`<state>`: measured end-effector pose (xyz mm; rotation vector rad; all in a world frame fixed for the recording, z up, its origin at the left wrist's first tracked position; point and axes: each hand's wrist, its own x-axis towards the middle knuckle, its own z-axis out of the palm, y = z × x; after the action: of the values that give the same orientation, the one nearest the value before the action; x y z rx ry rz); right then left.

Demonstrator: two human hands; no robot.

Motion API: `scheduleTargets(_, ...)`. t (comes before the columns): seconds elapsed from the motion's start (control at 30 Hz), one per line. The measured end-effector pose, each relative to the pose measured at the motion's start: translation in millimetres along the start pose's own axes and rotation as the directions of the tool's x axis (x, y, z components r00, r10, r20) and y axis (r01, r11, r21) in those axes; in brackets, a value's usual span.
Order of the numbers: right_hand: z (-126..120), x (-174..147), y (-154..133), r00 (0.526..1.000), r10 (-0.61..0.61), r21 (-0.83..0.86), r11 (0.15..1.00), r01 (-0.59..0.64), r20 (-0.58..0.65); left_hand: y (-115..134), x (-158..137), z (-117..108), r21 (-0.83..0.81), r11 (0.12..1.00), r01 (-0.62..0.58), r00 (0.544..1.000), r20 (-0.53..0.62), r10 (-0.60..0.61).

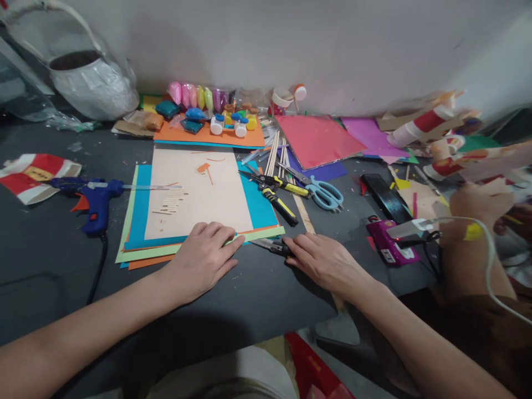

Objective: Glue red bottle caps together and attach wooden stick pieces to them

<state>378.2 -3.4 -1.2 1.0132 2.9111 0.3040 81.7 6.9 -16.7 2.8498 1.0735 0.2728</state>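
My left hand [208, 252] lies palm down at the front of a stack of coloured paper, fingers stretched out. Its fingertips touch a light green paper strip [270, 231] along the near edge. My right hand [326, 260] is closed over the handle end of a black-handled cutter [268, 244], whose pointed grey blade faces left on the dark table. The palm partly hides the handle. Beyond my hands, a pale sheet [224, 202] tops blue paper [143, 205]. On it lie several short cut sticks [170, 202] and a small orange paper piece [203, 167].
A blue glue gun [97, 205] lies left. Pliers [278, 197], blue-handled scissors [326, 194] and wooden sticks [272, 155] lie behind. Bagged clay [195, 97] and a red sheet [318, 138] are at the back. Right are a purple device [390, 244] and another person's arm [474, 244].
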Motion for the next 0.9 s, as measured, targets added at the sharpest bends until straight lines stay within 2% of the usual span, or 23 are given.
scheduleTargets(0.33, 0, 5, -3, 1.000, 0.008, 0.010, 1.000, -0.008, -0.013, -7, -23, -5, -0.026, 0.999, -0.027, 0.997, -0.078, 0.025)
scheduleTargets(0.9, 2, 10, -8, 1.000, -0.001, 0.037, 0.999, 0.003, -0.029, -8, -24, -3, -0.041, 0.999, -0.017, 0.997, -0.079, 0.014)
